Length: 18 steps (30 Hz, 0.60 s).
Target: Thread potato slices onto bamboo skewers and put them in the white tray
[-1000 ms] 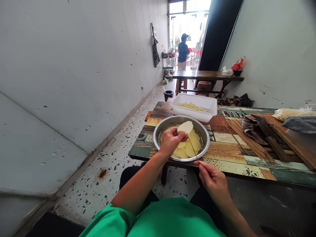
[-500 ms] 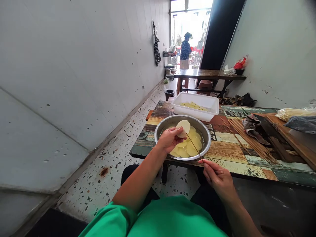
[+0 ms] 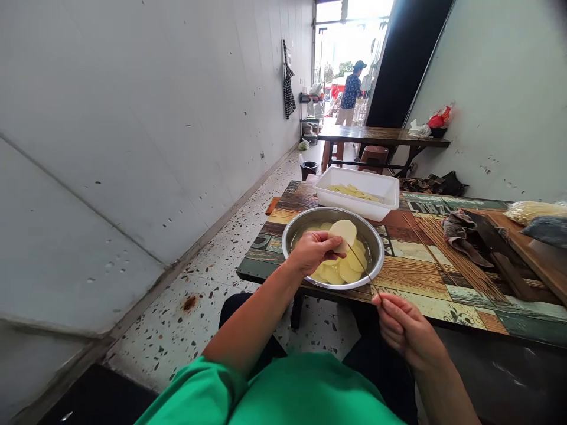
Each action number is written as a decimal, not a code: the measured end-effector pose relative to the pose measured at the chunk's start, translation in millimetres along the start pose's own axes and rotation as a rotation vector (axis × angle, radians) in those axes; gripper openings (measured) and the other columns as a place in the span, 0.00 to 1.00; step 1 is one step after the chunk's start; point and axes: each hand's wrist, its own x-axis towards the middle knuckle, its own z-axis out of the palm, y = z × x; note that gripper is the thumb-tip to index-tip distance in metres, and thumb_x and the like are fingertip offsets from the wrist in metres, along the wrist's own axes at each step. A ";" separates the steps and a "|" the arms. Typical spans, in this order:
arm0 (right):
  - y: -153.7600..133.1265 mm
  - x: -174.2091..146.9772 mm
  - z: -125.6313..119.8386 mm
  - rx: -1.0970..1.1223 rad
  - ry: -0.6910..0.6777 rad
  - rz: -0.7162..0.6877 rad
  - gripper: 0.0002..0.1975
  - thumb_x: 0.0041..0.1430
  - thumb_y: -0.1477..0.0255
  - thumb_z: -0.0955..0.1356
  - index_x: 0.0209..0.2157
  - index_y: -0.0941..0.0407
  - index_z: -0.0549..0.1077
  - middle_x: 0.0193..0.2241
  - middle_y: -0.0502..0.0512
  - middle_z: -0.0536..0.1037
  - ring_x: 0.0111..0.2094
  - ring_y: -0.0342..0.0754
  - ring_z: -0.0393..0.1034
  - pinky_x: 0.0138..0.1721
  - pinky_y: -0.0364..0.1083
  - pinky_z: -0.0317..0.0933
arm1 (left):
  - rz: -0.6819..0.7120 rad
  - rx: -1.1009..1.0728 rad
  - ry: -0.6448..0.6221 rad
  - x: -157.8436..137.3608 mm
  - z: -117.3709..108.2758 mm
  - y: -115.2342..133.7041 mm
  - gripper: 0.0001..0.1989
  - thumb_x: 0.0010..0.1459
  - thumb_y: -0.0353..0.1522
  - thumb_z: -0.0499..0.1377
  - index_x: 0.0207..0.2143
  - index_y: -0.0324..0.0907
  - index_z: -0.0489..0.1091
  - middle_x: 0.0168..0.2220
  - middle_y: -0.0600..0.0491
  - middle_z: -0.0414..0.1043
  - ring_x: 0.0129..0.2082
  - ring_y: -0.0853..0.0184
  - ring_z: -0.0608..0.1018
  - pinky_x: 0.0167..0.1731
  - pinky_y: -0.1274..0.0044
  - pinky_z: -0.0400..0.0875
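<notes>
Over a round metal basin [image 3: 289, 251], my left hand [image 3: 315, 251] pinches a pale potato slice [image 3: 345, 230] between thumb and fingers. My right hand [image 3: 407, 324], near the table's front edge, is closed on the lower end of a thin skewer [image 3: 367, 274]. The skewer slants up to the slice, and its tip meets the slice's lower edge; how deep it goes in I cannot tell. Several more potato slices [image 3: 349, 268] lie in liquid in the basin below my hands.
Behind the basin stands a white plastic tub [image 3: 385, 199] holding slices. On the table's right lie loose skewers [image 3: 460, 260], a crumpled glove [image 3: 463, 230], a cleaver [image 3: 509, 274] and a wooden board [image 3: 538, 251] with bags. A person [image 3: 351, 94] stands by the far doorway.
My right hand has shifted slightly right and down, still on the skewer, and the potato slice in my left hand has moved a little right. The far person has moved right and turned.
</notes>
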 end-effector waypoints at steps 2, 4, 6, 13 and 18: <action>-0.8 1.6 0.1 0.100 -0.087 0.106 0.15 0.51 0.59 0.73 0.32 0.56 0.77 0.13 0.38 0.51 0.12 0.33 0.34 0.10 0.36 0.35 | 0.016 -0.010 0.000 -1.1 1.3 0.8 0.19 0.38 0.39 0.72 0.28 0.33 0.74 0.25 0.49 0.75 0.23 0.71 0.76 0.23 0.82 0.63; -0.4 4.2 -0.5 0.028 -0.052 0.052 0.15 0.50 0.59 0.74 0.32 0.57 0.78 0.13 0.39 0.54 0.12 0.33 0.39 0.11 0.36 0.38 | 0.000 -0.031 -0.025 -3.0 2.1 3.8 0.20 0.37 0.39 0.73 0.28 0.33 0.74 0.25 0.49 0.75 0.22 0.71 0.76 0.23 0.81 0.64; -0.1 5.9 -2.1 -0.150 0.071 -0.113 0.15 0.50 0.60 0.75 0.34 0.57 0.80 0.15 0.45 0.63 0.15 0.36 0.51 0.14 0.37 0.48 | -0.051 -0.047 -0.069 -4.9 2.4 7.7 0.20 0.37 0.38 0.73 0.28 0.33 0.74 0.26 0.48 0.76 0.23 0.70 0.76 0.24 0.80 0.66; -4.5 2.5 -9.1 -0.403 0.196 -0.356 0.14 0.51 0.60 0.74 0.36 0.53 0.82 0.30 0.55 0.79 0.24 0.44 0.64 0.24 0.44 0.61 | 0.046 -0.063 -0.037 -4.0 6.9 9.6 0.23 0.37 0.42 0.72 0.32 0.36 0.73 0.27 0.51 0.75 0.24 0.72 0.75 0.26 0.80 0.68; -5.6 -1.4 -2.5 -0.076 0.019 -0.069 0.14 0.53 0.59 0.73 0.31 0.57 0.76 0.13 0.41 0.57 0.14 0.35 0.45 0.13 0.36 0.43 | 0.059 -0.086 -0.001 -2.7 12.7 5.1 0.22 0.35 0.40 0.73 0.29 0.36 0.73 0.25 0.54 0.72 0.25 0.74 0.73 0.27 0.80 0.68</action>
